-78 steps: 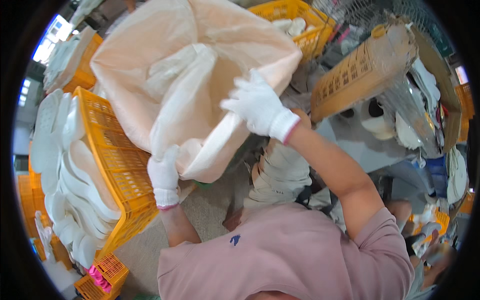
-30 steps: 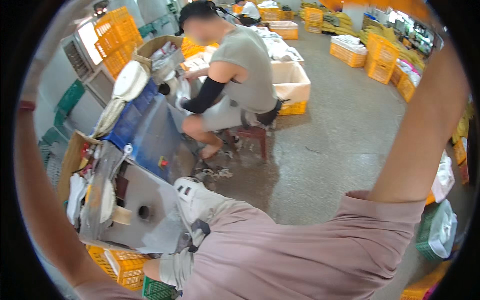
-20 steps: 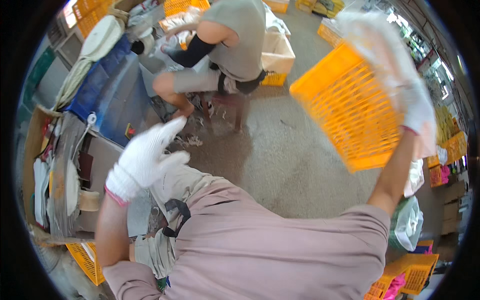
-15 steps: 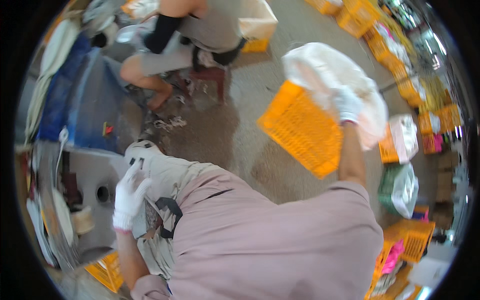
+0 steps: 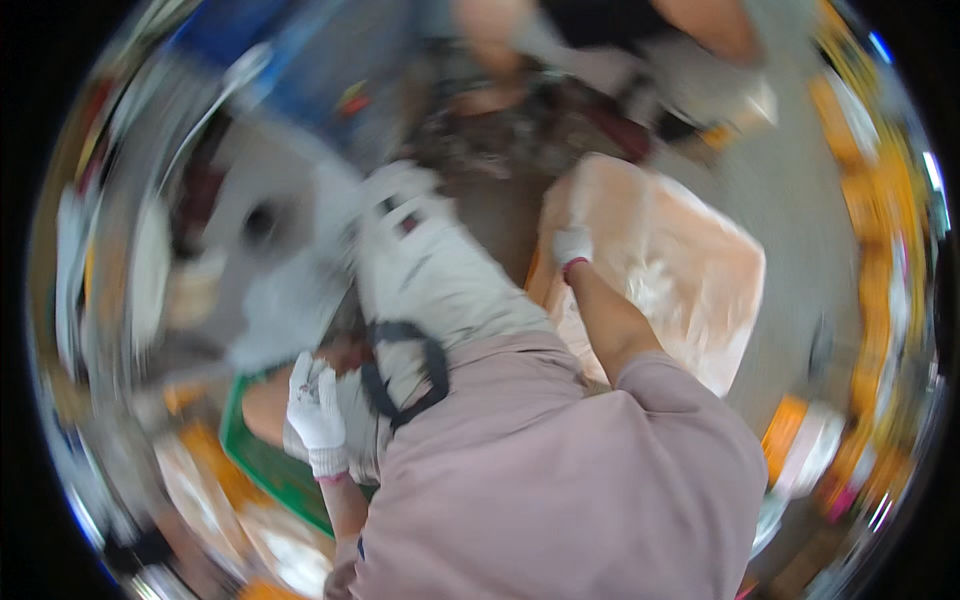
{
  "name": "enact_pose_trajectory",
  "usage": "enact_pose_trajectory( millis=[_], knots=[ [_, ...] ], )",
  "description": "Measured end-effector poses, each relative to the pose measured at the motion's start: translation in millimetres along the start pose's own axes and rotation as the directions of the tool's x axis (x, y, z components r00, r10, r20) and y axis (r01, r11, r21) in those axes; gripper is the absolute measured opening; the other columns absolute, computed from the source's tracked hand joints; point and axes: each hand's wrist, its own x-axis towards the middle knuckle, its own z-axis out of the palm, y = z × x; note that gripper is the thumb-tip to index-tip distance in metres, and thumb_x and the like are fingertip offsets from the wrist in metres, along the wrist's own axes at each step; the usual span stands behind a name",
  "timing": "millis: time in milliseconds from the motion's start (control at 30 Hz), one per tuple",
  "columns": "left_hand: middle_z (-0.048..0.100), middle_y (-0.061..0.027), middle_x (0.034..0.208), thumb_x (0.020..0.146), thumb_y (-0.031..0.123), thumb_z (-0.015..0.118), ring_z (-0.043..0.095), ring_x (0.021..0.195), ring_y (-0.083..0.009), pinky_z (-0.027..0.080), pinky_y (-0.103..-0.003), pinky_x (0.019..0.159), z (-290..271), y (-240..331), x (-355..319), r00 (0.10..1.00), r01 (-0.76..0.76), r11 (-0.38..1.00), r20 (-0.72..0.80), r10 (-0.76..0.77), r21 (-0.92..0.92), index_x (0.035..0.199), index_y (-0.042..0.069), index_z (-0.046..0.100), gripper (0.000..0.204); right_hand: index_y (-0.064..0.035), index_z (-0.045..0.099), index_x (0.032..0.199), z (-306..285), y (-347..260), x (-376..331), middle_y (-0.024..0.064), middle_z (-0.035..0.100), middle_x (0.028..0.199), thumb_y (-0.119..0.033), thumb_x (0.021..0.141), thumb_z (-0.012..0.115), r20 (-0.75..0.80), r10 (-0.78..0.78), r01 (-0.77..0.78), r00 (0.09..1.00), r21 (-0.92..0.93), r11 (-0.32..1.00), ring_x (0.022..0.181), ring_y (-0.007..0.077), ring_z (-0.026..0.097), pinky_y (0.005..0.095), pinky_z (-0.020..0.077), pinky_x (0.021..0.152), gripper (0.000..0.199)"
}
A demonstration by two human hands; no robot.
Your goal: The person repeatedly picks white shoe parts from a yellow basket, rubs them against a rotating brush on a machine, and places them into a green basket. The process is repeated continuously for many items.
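The picture is heavily blurred by motion. My right hand (image 5: pixel 572 243), in a white glove, grips the edge of a large pale plastic bag (image 5: pixel 670 280) that covers an orange crate down on the floor to my right. Only a thin orange strip of the crate shows beside my wrist. My left hand (image 5: pixel 317 410), also gloved, hangs by my left hip with its fingers loosely curled and nothing in it. My light trousers (image 5: pixel 430 280) and pink shirt fill the middle and bottom of the view.
A seated person (image 5: pixel 610 40) is at the top, blurred. A grey machine or bench (image 5: pixel 250 230) stands to my left. Orange crates (image 5: pixel 870 200) streak along the right rim. A green crate (image 5: pixel 265 460) lies by my left leg.
My right hand has brought the bag-covered orange crate down from shoulder height to the floor on my right. My left hand has dropped to my hip. My head has turned downward.
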Motion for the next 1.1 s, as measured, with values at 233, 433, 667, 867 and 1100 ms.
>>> enact_pose_trajectory(
  millis=[233,433,667,867,1100],
  knots=[
    [0.079,-0.0169,0.112,0.100,0.015,0.076,0.077,0.105,-0.0279,0.060,-0.036,0.094,-54.9,-60.4,-220.7,0.578,0.498,0.844,-0.803,-0.150,0.201,0.113,0.000,0.078,0.019,-0.0068,0.079,0.114,114.0,-223.3,-201.2,0.0247,0.075,0.122,-0.022,0.102,0.055,0.541,-0.837,0.993,-0.079,0.113,-0.020,0.113,0.0400,0.073,0.0484,0.0585,0.094,0.030],
    [0.073,-0.0172,0.121,0.090,0.024,0.085,0.069,0.116,-0.0373,0.055,-0.047,0.100,-67.1,-7.8,-398.5,0.260,0.890,0.295,-0.919,0.296,0.347,0.119,0.006,0.072,0.037,-0.0053,0.076,0.119,140.0,-328.3,-332.5,0.0251,0.073,0.126,-0.022,0.103,0.054,0.631,-0.593,0.864,-0.501,0.327,-0.382,0.116,0.0398,0.071,0.0471,0.0566,0.098,0.032],
    [0.072,-0.0171,0.098,0.086,0.054,0.086,0.069,0.092,-0.0373,0.055,-0.047,0.084,-94.6,-9.7,-487.0,-0.039,0.999,-0.021,-0.994,0.104,-0.041,0.098,0.003,0.071,0.055,-0.0035,0.072,0.125,29.6,-359.2,-205.1,0.0255,0.071,0.131,-0.023,0.105,0.054,0.749,-0.662,0.908,-0.020,-0.264,-0.326,0.120,0.0395,0.069,0.0456,0.0543,0.102,0.034],
    [0.062,-0.0161,0.070,0.086,0.059,0.084,0.063,0.066,-0.0363,0.050,-0.042,0.063,-107.6,-7.7,-489.6,-0.200,0.957,0.182,-0.969,-0.145,-0.225,0.078,0.003,0.063,0.061,-0.0020,0.070,0.130,-20.0,-366.7,-101.6,0.0258,0.068,0.135,-0.024,0.106,0.053,0.722,-0.666,0.883,0.187,-0.421,-0.209,0.124,0.0392,0.067,0.0443,0.0523,0.105,0.037],
    [0.053,-0.0101,0.064,0.089,0.044,0.086,0.054,0.058,-0.0314,0.044,-0.042,0.055,-77.4,23.1,-457.6,-0.056,0.994,0.084,-0.991,-0.118,-0.067,0.071,0.007,0.054,0.052,-0.0003,0.066,0.136,-31.1,-373.1,-67.7,0.0262,0.066,0.140,-0.024,0.107,0.052,0.728,-0.646,0.889,0.230,-0.428,-0.166,0.128,0.0389,0.064,0.0428,0.0500,0.109,0.040]
  ],
)
